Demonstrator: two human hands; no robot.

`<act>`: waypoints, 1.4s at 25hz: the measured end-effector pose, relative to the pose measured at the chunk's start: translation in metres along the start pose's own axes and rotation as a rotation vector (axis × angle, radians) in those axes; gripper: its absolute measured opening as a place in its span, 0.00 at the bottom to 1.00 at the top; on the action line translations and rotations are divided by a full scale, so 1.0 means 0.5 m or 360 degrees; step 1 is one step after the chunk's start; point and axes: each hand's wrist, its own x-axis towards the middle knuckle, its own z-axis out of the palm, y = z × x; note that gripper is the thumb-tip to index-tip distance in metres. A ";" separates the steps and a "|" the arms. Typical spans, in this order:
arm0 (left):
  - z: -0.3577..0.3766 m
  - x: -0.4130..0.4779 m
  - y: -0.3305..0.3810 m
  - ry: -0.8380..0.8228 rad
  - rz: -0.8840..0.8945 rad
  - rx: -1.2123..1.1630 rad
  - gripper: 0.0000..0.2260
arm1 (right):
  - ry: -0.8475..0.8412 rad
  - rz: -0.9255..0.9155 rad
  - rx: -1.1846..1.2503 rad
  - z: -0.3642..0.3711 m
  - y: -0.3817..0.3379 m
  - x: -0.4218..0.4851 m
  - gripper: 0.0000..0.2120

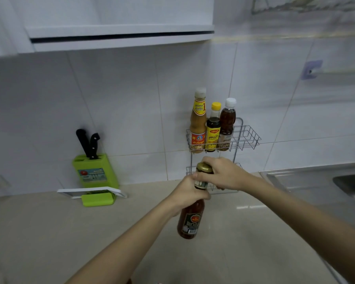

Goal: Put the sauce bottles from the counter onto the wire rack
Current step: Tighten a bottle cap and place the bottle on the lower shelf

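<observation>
A tall red sauce bottle [190, 219] with a gold cap is held above the counter in front of the wire rack [248, 138]. My left hand [188, 193] grips its neck. My right hand [219, 174] is closed around the top, just below the gold cap. On the rack's upper shelf stand three bottles: an orange-brown sauce bottle [197, 124], a dark bottle with a yellow cap [213, 130] and a brown bottle with a white cap [225, 126]. The right part of that shelf holds nothing. The lower shelf is mostly hidden behind my hands.
A green knife block [95, 171] with two black-handled knives stands at the wall on the left, with a white and green board stand [98, 196] in front. A steel sink [326, 181] lies to the right. A white cabinet [119, 35] hangs overhead.
</observation>
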 end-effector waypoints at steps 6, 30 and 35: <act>-0.034 0.045 -0.089 0.0056 -0.0070 0.0647 0.22 | 0.0598 0.0426 0.0099 0.042 0.085 -0.006 0.21; -0.004 0.251 -0.224 0.0059 -0.0633 0.0046 0.34 | 0.0842 0.0791 0.0729 0.225 0.240 0.144 0.19; -0.009 0.262 -0.223 -0.0019 -0.0601 -0.0034 0.35 | 0.0659 0.0713 0.0879 0.232 0.240 0.201 0.17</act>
